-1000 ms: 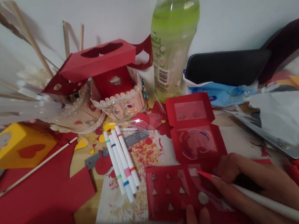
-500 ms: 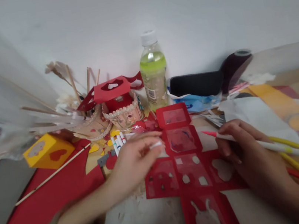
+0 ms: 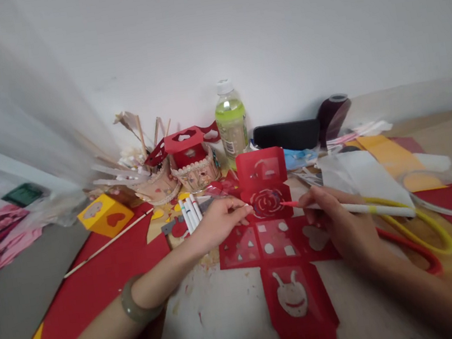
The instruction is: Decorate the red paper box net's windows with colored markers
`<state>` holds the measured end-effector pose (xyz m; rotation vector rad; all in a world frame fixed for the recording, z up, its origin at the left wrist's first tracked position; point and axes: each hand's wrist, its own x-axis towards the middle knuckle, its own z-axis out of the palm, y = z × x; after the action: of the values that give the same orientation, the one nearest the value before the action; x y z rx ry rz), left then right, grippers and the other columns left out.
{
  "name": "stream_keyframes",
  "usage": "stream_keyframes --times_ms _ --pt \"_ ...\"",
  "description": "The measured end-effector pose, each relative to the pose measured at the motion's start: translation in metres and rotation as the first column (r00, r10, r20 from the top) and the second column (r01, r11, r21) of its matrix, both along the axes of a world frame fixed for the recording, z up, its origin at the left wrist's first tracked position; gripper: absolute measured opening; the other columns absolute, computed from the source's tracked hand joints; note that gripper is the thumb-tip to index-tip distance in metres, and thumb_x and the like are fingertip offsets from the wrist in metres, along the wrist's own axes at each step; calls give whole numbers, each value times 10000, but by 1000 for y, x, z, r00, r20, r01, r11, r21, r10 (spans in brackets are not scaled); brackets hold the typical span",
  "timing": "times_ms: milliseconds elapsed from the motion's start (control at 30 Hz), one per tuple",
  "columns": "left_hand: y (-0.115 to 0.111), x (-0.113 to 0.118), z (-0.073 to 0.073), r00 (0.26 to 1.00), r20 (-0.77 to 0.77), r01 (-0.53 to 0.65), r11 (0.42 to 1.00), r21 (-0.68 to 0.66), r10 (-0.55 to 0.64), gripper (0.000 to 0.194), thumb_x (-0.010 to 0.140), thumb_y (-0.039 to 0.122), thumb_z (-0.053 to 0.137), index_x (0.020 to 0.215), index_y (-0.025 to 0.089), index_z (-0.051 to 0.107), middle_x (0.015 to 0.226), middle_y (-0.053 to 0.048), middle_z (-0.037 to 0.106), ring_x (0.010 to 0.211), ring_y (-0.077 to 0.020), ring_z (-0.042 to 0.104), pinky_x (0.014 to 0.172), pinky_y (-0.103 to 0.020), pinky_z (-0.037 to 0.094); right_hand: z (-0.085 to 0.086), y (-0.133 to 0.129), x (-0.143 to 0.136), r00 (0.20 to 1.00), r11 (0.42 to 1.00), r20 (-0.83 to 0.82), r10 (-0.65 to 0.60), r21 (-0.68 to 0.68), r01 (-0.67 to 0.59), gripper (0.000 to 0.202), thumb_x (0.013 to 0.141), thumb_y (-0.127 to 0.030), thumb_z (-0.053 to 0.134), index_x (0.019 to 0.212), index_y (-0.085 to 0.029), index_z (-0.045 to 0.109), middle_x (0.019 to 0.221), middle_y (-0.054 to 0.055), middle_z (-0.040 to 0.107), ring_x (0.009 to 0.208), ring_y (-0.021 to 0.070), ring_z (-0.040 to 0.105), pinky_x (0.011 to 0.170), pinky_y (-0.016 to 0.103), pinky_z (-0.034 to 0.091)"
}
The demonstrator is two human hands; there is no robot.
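A red paper box cutout (image 3: pixel 284 326) lies unfolded in a cross shape, its panels carrying small shapes, a heart and a horned smiling figure (image 3: pixel 293 300). One panel bears a swirling rose pattern (image 3: pixel 268 203). My right hand (image 3: pixel 342 220) grips a white marker pen (image 3: pixel 384 208) with a pink tip, which meets the right side of the rose panel. At that panel's left edge, my left hand (image 3: pixel 225 219) is closed, its fingertips pinching a small white piece too small to name. Several white markers (image 3: pixel 191 211) lie just behind the left hand.
Behind stand a bottle of green drink (image 3: pixel 232 126), two decorated holders (image 3: pixel 197 175) and a dark phone (image 3: pixel 287 136). A yellow paper box (image 3: pixel 105 216) and a thin stick (image 3: pixel 109 243) lie left. Yellow-handled scissors (image 3: pixel 440 236) are at right, beyond the marker.
The pink marker tip has come left onto the rose panel. My left hand has moved in to that panel's left edge. The camera view has shifted, showing more of the lower panel.
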<state>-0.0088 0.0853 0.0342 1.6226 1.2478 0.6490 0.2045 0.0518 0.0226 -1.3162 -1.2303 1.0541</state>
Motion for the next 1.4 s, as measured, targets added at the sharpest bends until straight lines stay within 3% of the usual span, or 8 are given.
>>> stream_keyframes --times_ms 200,333,567,667,867,967,1133,1400 --pt "-18 1 7 999 -23 -24 978 208 30 214 853 291 542 727 159 654 770 -10 599 735 -139 547 702 -258 425 10 -13 1 993 995 -96 74 77 -67 379 845 -497 520 608 -222 628 507 -2 520 464 141 443 430 270 308" --pt "-23 7 17 997 70 -60 914 402 35 152 858 255 561 818 157 671 844 -17 610 797 -129 565 746 -246 438 13 -21 3 971 983 -186 148 133 -124 357 840 -477 534 618 -218 639 437 -21 487 386 123 397 392 268 270" --pt "-27 15 21 989 147 -75 850 521 -2 117 858 213 571 834 146 664 834 -20 595 767 -108 561 658 -206 453 26 -26 2 994 990 -73 83 118 -74 390 765 -476 615 476 -224 542 433 -21 479 404 117 399 372 250 268" --pt "-27 14 19 992 122 -57 819 571 -16 114 864 207 569 834 144 658 834 -23 586 761 -106 556 647 -202 449 29 -23 -2 999 992 -11 41 121 -39 316 774 -422 628 552 -226 515 437 -48 435 394 101 371 373 236 260" --pt "-24 10 8 995 -83 95 702 706 -51 138 906 219 518 905 138 630 924 -56 587 844 -131 567 774 -256 456 20 -14 -5 965 969 138 223 75 -235 224 772 -270 623 667 -218 433 590 -55 500 478 85 447 436 210 334" --pt "-22 9 0 983 -168 170 704 689 -73 171 928 226 474 926 135 619 941 -64 585 842 -139 571 767 -258 458 10 -10 -6 936 957 231 265 53 -284 204 776 -219 578 636 -208 431 590 -52 475 509 91 445 462 214 347" --pt "-18 7 -6 934 -343 299 748 593 -102 208 944 221 428 947 135 617 973 -68 579 881 -163 570 793 -277 455 1 -6 -8 937 947 138 322 -43 -319 220 801 -238 557 645 -215 404 562 -65 491 445 85 473 433 213 367" --pt "-14 1 -17 895 -436 346 766 542 -95 212 942 225 423 960 133 613 985 -66 555 890 -174 565 786 -292 472 3 -4 -13 899 931 241 365 -108 -349 214 771 -230 556 626 -219 400 531 -58 505 443 99 482 424 219 349"
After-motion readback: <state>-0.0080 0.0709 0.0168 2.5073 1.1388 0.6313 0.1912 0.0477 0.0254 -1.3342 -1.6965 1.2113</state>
